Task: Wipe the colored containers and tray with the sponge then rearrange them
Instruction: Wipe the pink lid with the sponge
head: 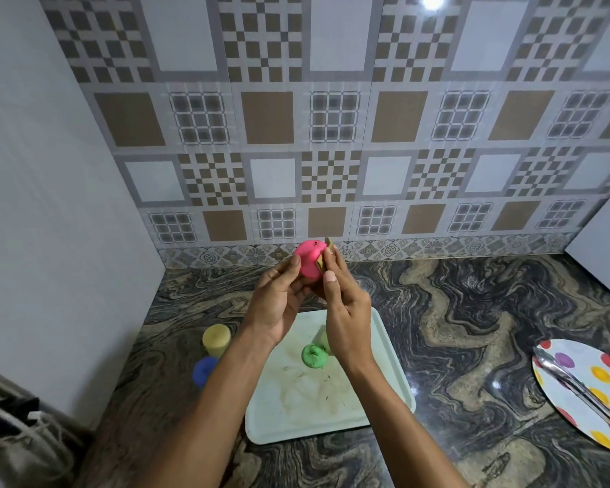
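1. Patterned brown-and-grey wall tiles (335,118) backed a dark marbled bench (472,311), and the white tray (384,346) lay on it, directly below the raised hands.
2. Above the tray's far edge, the left hand (279,304) was clasped around the pink container (307,262), lifting it clear, likely so every side could be reached.
3. The right hand (346,318) pinched a small tan sponge (323,258) against the pink container's right side; wiping it appeared to be the step in hand.
4. On the tray, the green container (314,355) stood just beside the right wrist, with a pale container (324,338) largely hidden behind that hand.
5. Brownish smears and dark specks marked the tray's floor, so it looked unwiped.
6. Left of the tray, off it, the yellow container (216,339) and blue container (203,371) stood close together on the bench, perhaps set aside to clear the tray.
7. Well right of the tray, a spotted plate (578,389) carried metal tongs (578,389), and a white appliance (603,248) stood farther back; neither blocked the work.
8. Both forearms crossed over the tray, hiding part of it.
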